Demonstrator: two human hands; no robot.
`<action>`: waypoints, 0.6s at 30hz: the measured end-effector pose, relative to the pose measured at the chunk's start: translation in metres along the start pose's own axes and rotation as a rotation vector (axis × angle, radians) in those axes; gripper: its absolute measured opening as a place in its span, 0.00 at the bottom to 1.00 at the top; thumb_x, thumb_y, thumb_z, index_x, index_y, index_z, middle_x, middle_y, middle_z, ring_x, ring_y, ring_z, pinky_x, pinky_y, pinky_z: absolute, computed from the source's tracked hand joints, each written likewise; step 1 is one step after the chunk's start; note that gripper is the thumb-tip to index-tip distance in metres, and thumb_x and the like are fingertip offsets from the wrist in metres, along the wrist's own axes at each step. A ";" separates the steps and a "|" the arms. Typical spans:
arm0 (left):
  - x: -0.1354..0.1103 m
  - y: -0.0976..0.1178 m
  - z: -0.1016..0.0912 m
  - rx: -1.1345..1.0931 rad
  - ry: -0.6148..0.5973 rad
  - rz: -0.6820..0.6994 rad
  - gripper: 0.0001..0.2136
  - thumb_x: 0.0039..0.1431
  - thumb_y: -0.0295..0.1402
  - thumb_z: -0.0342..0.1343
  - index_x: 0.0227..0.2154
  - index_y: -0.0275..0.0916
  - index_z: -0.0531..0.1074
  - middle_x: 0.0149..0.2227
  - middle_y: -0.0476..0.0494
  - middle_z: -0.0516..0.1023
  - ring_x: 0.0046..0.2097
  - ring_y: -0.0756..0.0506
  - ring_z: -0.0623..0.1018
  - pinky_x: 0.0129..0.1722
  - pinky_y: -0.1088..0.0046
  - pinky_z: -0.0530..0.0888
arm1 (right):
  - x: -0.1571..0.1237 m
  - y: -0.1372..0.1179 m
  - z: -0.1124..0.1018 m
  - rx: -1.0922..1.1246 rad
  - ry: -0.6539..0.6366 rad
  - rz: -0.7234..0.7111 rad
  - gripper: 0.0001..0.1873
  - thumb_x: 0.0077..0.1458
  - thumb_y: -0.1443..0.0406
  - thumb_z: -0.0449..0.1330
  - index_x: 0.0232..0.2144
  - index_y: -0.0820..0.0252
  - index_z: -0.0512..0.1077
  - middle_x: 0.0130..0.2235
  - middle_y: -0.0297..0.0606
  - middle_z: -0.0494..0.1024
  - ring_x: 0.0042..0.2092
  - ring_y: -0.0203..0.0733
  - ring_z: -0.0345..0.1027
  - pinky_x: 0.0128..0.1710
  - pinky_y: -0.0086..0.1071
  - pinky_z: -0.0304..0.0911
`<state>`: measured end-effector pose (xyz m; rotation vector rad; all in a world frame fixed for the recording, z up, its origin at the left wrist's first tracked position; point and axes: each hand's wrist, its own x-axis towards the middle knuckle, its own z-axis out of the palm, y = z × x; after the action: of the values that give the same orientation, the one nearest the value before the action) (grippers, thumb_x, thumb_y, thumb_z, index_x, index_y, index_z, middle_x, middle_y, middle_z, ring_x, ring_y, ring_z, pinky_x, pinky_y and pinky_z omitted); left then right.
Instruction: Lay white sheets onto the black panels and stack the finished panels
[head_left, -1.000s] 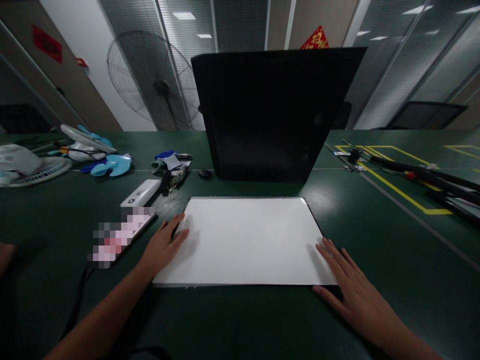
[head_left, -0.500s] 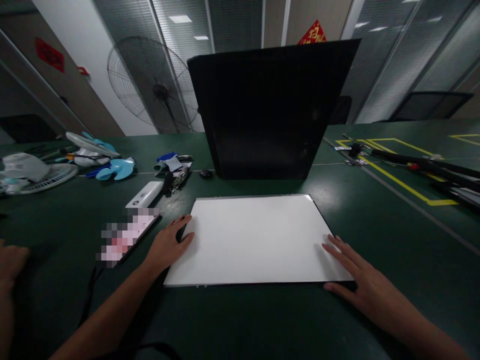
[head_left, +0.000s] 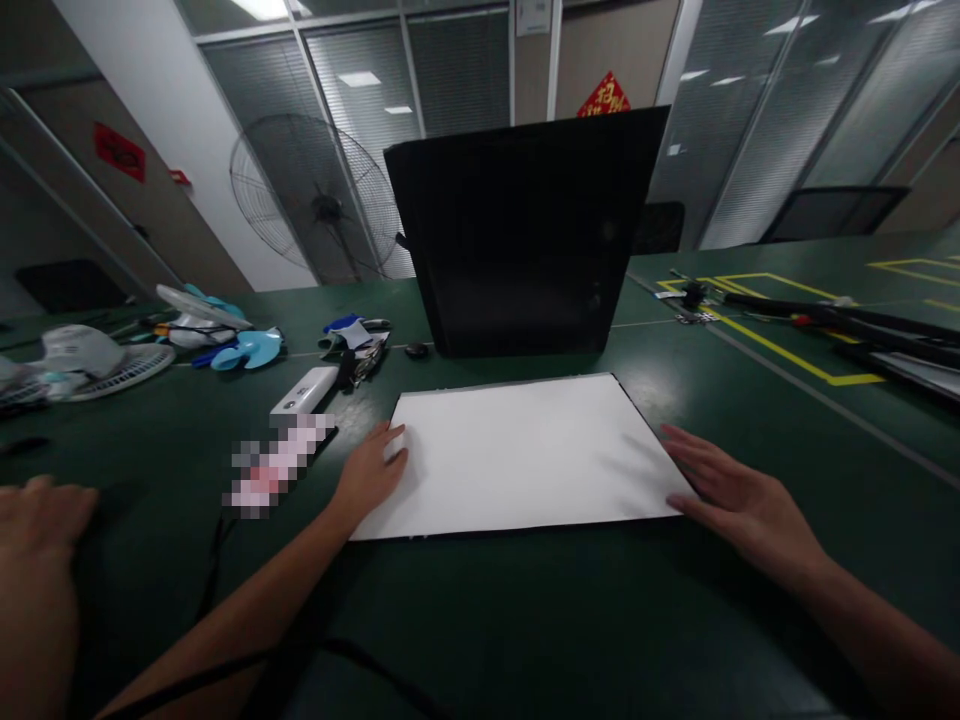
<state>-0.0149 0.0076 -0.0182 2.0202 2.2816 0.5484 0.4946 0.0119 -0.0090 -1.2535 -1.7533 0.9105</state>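
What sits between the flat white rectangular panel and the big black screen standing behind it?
In the head view, only bare green tabletop separates the white panel from the black screen.

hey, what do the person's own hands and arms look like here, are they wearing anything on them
Both the left hand and the right hand are bare: no gloves, and no rings or watch that I can make out. The forearms are uncovered as far as the picture edge, so no sleeves show. The dim light hides finer detail. A third hand at the left edge belongs to someone else.
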 end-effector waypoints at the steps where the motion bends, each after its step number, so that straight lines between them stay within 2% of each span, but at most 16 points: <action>1: 0.000 0.001 0.001 0.004 -0.004 0.007 0.24 0.63 0.37 0.48 0.59 0.34 0.72 0.65 0.33 0.69 0.67 0.34 0.67 0.66 0.52 0.64 | 0.000 -0.001 0.000 0.141 0.059 0.032 0.33 0.52 0.53 0.69 0.60 0.46 0.69 0.70 0.37 0.59 0.67 0.57 0.56 0.64 0.53 0.61; 4: 0.000 0.001 0.004 0.016 0.000 0.051 0.25 0.64 0.36 0.46 0.59 0.30 0.71 0.65 0.28 0.67 0.65 0.33 0.69 0.65 0.52 0.64 | 0.004 -0.002 0.001 0.410 0.250 0.126 0.34 0.52 0.56 0.68 0.61 0.47 0.67 0.69 0.38 0.60 0.66 0.55 0.60 0.64 0.49 0.63; 6: 0.000 0.001 0.006 0.026 0.020 0.082 0.25 0.64 0.36 0.45 0.60 0.31 0.70 0.64 0.28 0.67 0.64 0.33 0.70 0.64 0.52 0.65 | 0.006 0.000 0.000 0.469 0.294 0.190 0.33 0.54 0.56 0.65 0.61 0.50 0.66 0.68 0.41 0.62 0.65 0.54 0.61 0.65 0.46 0.62; 10: -0.001 -0.002 0.010 0.042 0.027 0.105 0.25 0.64 0.34 0.45 0.61 0.29 0.68 0.62 0.26 0.66 0.63 0.32 0.69 0.64 0.51 0.65 | 0.009 0.004 -0.007 0.443 0.153 0.263 0.34 0.60 0.52 0.56 0.65 0.56 0.61 0.64 0.47 0.67 0.65 0.52 0.60 0.67 0.47 0.59; 12: -0.001 -0.003 0.011 0.044 0.023 0.108 0.25 0.64 0.34 0.45 0.62 0.29 0.67 0.62 0.25 0.65 0.64 0.32 0.68 0.64 0.52 0.64 | 0.008 0.002 -0.009 0.431 0.088 0.313 0.35 0.62 0.51 0.54 0.67 0.56 0.59 0.64 0.48 0.68 0.64 0.53 0.62 0.64 0.49 0.64; 15: -0.001 -0.004 0.012 0.049 0.023 0.122 0.25 0.65 0.33 0.45 0.62 0.31 0.67 0.62 0.27 0.66 0.64 0.33 0.68 0.65 0.52 0.64 | 0.008 -0.005 -0.008 0.456 0.053 0.393 0.36 0.60 0.51 0.55 0.68 0.54 0.58 0.64 0.46 0.68 0.57 0.55 0.72 0.51 0.48 0.76; 18: 0.000 -0.004 0.014 0.057 0.022 0.143 0.25 0.64 0.32 0.45 0.62 0.33 0.67 0.62 0.28 0.67 0.64 0.33 0.68 0.64 0.51 0.65 | 0.007 -0.012 -0.001 0.498 0.065 0.418 0.37 0.60 0.51 0.56 0.68 0.52 0.59 0.57 0.47 0.75 0.43 0.50 0.78 0.37 0.42 0.79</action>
<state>-0.0146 0.0101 -0.0328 2.2276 2.2015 0.5225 0.4886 0.0156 0.0035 -1.3042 -1.1230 1.4227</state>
